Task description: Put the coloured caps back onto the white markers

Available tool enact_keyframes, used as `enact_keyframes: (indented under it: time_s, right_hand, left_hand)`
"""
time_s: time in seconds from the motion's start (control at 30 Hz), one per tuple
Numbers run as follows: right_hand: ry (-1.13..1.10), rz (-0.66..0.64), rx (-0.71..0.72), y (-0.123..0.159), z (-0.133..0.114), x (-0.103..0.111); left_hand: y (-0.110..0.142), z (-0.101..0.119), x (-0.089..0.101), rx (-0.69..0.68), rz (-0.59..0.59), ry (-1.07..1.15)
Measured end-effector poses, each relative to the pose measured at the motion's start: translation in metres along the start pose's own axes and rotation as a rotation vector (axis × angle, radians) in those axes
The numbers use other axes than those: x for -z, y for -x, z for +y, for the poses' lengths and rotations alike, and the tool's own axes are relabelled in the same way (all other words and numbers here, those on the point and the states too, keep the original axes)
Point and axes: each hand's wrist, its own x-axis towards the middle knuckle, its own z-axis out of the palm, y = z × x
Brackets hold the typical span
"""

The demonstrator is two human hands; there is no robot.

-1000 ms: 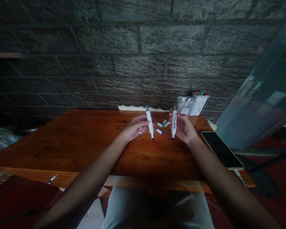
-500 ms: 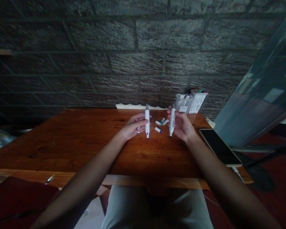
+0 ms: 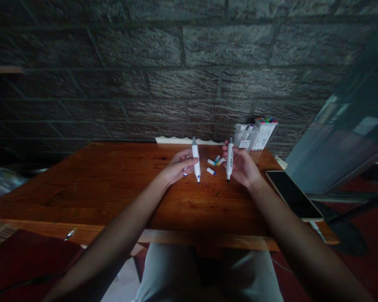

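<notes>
My left hand (image 3: 178,166) is closed round a white marker (image 3: 195,161) with a grey upper end and a dark blue tip pointing down. A small white and blue piece, which looks like a cap (image 3: 185,171), shows at the fingers of that same hand. In my right hand (image 3: 244,165) is another white marker (image 3: 229,161), held nearly upright with its dark tip downward and dark lettering on the barrel. Between the hands, several loose marker caps (image 3: 211,171) lie on the wooden table (image 3: 113,184), white with blue, teal or yellow ends.
Behind my right hand stand two clear marker boxes, one (image 3: 245,136) with few markers, the other (image 3: 263,134) full of coloured ends. A phone (image 3: 294,195) with a white cable lies at the right edge. A wavy white strip (image 3: 189,141) runs along the brick wall (image 3: 182,84).
The marker in my left hand has tilted slightly, its lower tip swinging to the right. The whole view has shifted a little; both hands keep their markers.
</notes>
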Motion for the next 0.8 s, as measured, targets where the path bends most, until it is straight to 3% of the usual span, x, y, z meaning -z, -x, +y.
enact_keyframes:
  time_s: [0.4, 0.67, 0.8]
  right_hand:
    - [-0.007, -0.013, 0.008, 0.001, 0.001, 0.001]
    - [0.027, -0.003, 0.004, -0.001, 0.003, 0.001]
    - [0.046, -0.015, -0.002, 0.000, 0.003, 0.000]
  left_hand:
    - [0.000, 0.002, -0.002, 0.006, 0.028, -0.026]
    - [-0.010, -0.016, 0.007, 0.029, 0.211, -0.480]
    - [-0.014, -0.029, 0.014, 0.030, 0.216, -0.573]
